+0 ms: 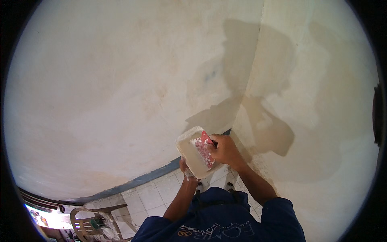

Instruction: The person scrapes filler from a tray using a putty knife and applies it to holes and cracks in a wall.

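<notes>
A shallow rectangular tray (186, 144), off-white and crusted along its rim, is held in front of my body. My left hand (187, 171) grips it from below at its lower left side; most of those fingers are hidden under the tray. My right hand (226, 150) is closed around a red putty spreader (206, 151) smeared with white paste. The spreader's blade lies over the inside of the tray, where pale paste coats the bottom. Whether the blade touches the bottom, I cannot tell.
Pale patchy walls meet at a corner (250, 76) ahead, with my shadow (258, 56) across them. A grey-blue baseboard (141, 181) runs above the white floor tiles (150, 196). At the lower left stands a plastic chair (80, 226) with a green item and a whitish bag on it.
</notes>
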Motion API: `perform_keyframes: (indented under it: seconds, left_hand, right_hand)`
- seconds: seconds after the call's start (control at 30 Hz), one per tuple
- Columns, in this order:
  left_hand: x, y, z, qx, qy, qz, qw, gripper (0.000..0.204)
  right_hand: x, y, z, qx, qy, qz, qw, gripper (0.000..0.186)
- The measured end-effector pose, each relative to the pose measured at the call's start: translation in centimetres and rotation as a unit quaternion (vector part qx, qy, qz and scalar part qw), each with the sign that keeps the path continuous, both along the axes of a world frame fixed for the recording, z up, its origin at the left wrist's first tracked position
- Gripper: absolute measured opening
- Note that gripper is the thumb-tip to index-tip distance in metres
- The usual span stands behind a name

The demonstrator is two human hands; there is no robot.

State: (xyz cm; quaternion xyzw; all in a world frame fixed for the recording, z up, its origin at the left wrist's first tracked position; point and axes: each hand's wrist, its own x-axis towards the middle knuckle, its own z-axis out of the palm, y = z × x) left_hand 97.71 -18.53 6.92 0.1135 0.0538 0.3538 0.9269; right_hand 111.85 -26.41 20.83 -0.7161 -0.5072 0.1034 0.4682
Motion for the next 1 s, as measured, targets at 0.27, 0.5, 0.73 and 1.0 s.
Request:
perform_keyframes:
  seconds: [0.27, 0.5, 0.73, 1.0]
  left_hand:
    - [2.3, 0.0, -0.4, 0.022, 0.001, -0.003, 1.000, 0.081]
    - [4.3, 0.6, -0.3, 0.048, 0.000, -0.024, 0.999, 0.085]
    - [5.4, -0.4, 0.4, 0.025, -0.019, -0.034, 0.999, 0.082]
    - [5.3, -0.8, 1.2, 0.013, -0.045, -0.041, 0.998, 0.078]
  right_hand:
    - [1.4, 0.3, -1.8, 0.020, -0.012, -0.008, 1.000, 0.017]
    - [6.0, -1.2, -2.9, -0.010, 0.291, -0.058, 0.955, 0.014]
    - [9.2, -4.5, -6.9, -0.029, 0.379, -0.018, 0.925, 0.023]
    - [8.7, -5.8, -3.2, -0.082, 0.341, -0.018, 0.936, 0.019]
